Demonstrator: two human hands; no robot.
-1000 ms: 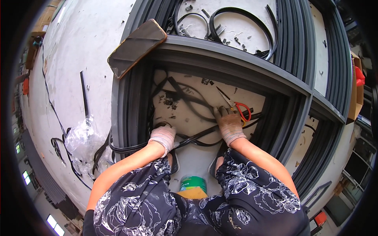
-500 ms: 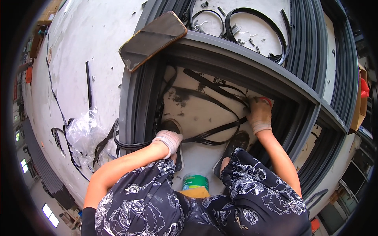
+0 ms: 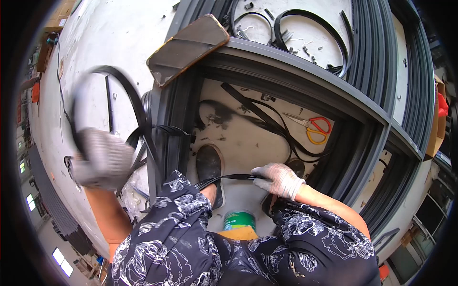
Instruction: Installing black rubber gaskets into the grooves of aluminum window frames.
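My left hand, in a whitish glove and smeared by motion, is closed on black rubber strips outside the left side of the grey frame. A raised loop of black strip arches above it. Between my knees, my gloved right hand grips a thin bundle of black strips that runs leftward over my foot. Scissors with one red and one yellow handle lie slightly spread on the floor inside the frame. Beside them stretch more black strips.
A phone lies across the frame's upper left corner. Coiled black strip and small scraps rest beyond the frame. A green bucket stands between my legs. Stacked dark profiles lie at right, crumpled clear plastic at left.
My left hand has moved left and up out of the frame, lifting a strip loop. My right hand has come from the scissors, now released, toward my knees and taken hold of strips.
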